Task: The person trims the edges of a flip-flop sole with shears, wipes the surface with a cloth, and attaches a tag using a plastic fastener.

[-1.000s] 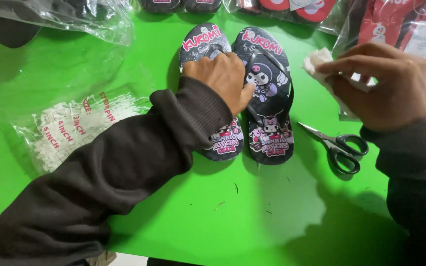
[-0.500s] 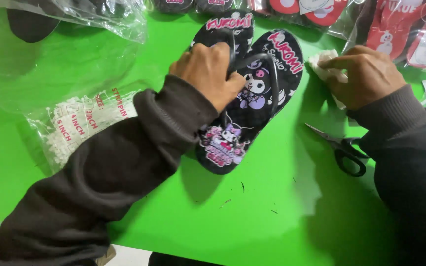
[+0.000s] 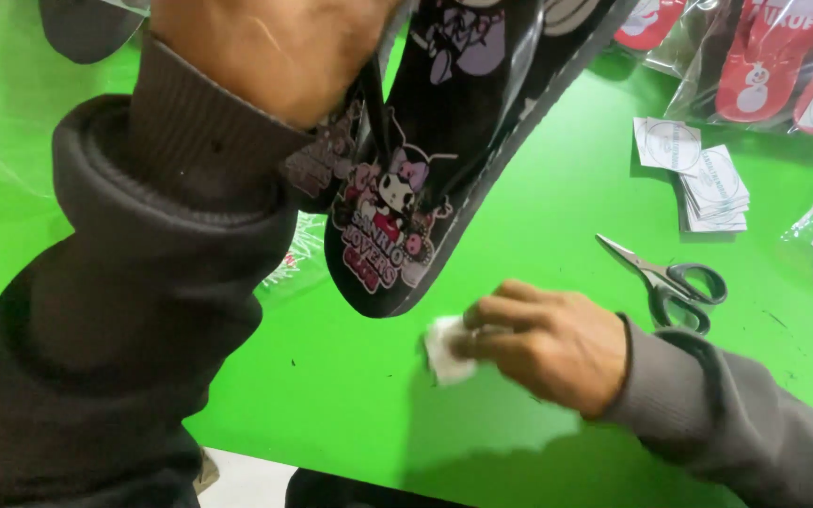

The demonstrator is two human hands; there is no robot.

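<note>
My left hand (image 3: 265, 47) grips a pair of black flip-flops (image 3: 444, 150) with cartoon prints, held up off the green table close to the camera, heels pointing down toward me. My right hand (image 3: 543, 343) rests low over the table below the flip-flops, its fingers pinched on a small white wad of cloth or paper (image 3: 446, 350) that touches the green surface (image 3: 538, 235).
Scissors (image 3: 675, 282) with black handles lie to the right of my right hand. A small stack of white tags (image 3: 703, 179) sits behind them. Bagged red flip-flops (image 3: 773, 66) line the far right edge; clear plastic bags (image 3: 11, 141) lie at left.
My left hand has lifted the flip-flops off the table toward the camera. My right hand came down from the far right to the table in front with the white wad.
</note>
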